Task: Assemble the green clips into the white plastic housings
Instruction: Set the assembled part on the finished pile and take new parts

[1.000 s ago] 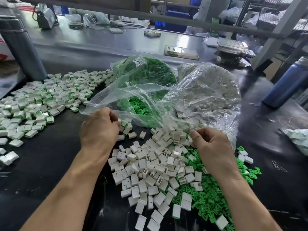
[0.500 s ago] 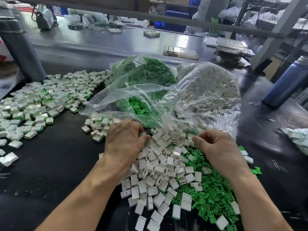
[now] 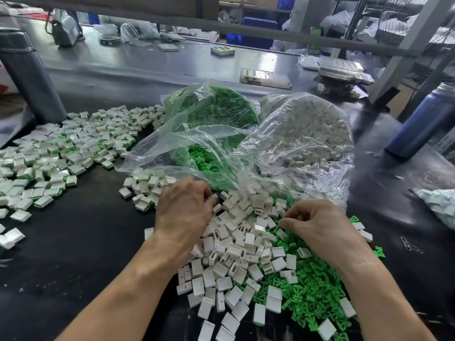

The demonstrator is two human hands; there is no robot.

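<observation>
On the black table [image 3: 73,254], the nearest material is a loose heap of white plastic housings [image 3: 236,262] at 6 o'clock, lying partly over a spread of green clips [image 3: 317,289] that extends toward 4 o'clock. The left hand [image 3: 184,212] rests palm down on the 9 o'clock edge of the heap, its fingers bent into the housings; whether they grip a piece cannot be told. The right hand [image 3: 317,222] sits over the boundary between housings and clips, fingers curled with thumb and forefinger tips together at the pile; any part held between them is too small to confirm. A paper clip [image 3: 410,245] lies on the table at 3 o'clock. Just beyond the left hand is a small cluster of housings with green inserts [image 3: 145,190]. Farther out at 10 o'clock lies a broad field of assembled housings [image 3: 61,153], green showing at their ends. At 12 o'clock stand two open clear plastic bags, touching side by side: the left bag [image 3: 211,112] contains green clips, the right bag [image 3: 307,129] contains white housings, and both mouths spill toward the heap. A blue bottle [image 3: 423,121] stands at 2 o'clock and a dark cylinder [image 3: 27,77] at 10 o'clock.
</observation>
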